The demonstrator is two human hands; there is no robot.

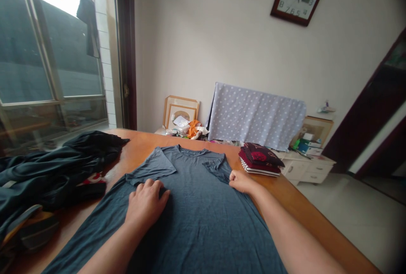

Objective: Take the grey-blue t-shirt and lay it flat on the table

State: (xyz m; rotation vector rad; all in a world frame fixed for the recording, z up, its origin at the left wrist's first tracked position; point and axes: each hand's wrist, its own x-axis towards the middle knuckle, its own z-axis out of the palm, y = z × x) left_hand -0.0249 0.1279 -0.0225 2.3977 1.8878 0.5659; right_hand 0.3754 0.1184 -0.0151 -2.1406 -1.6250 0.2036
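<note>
A blue-grey T-shirt [196,206] lies spread on the wooden table, its neckline at the far end. Its left sleeve [158,165] is folded inward over the body. The right sleeve [218,168] is also turned in and looks rumpled. My left hand [146,200] rests on the shirt just below the left sleeve, palm down with fingers apart. At the shirt's right edge, my right hand [241,182] is closed, pinching the end of the right sleeve.
Dark crumpled clothes [60,172] are heaped on the table's left side. A stack of folded garments [260,160] sits at the far right of the table [317,223]. Beyond stand a polka-dot cloth cover [256,115] and a white cabinet [311,168].
</note>
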